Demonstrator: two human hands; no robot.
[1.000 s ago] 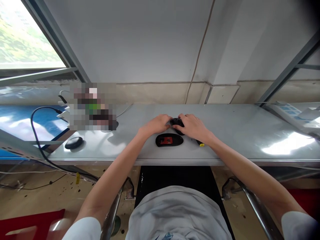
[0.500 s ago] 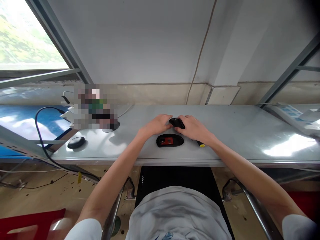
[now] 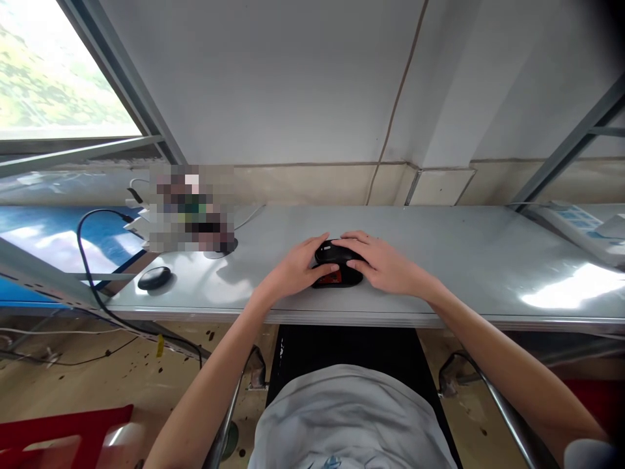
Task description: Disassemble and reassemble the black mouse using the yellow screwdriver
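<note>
A black mouse base (image 3: 342, 280) with a red circuit board inside lies on the grey table (image 3: 463, 260) near its front edge. Both my hands hold a black mouse top shell (image 3: 334, 251) right over that base. My left hand (image 3: 293, 268) grips the shell's left side with curled fingers. My right hand (image 3: 383, 264) grips its right side, fingers lying over the top. The shell touches or nearly touches the base; the joint is hidden by my fingers.
A black oval object (image 3: 154, 278) lies at the table's left end. A black cable (image 3: 88, 260) loops over the left edge by a blurred patch. Metal chair arms (image 3: 481, 384) flank my lap. A red stool (image 3: 58, 436) stands at the lower left.
Both hands brought the black shell back toward me and down onto the open base. The yellow-tipped tool seen by my right wrist is now hidden.
</note>
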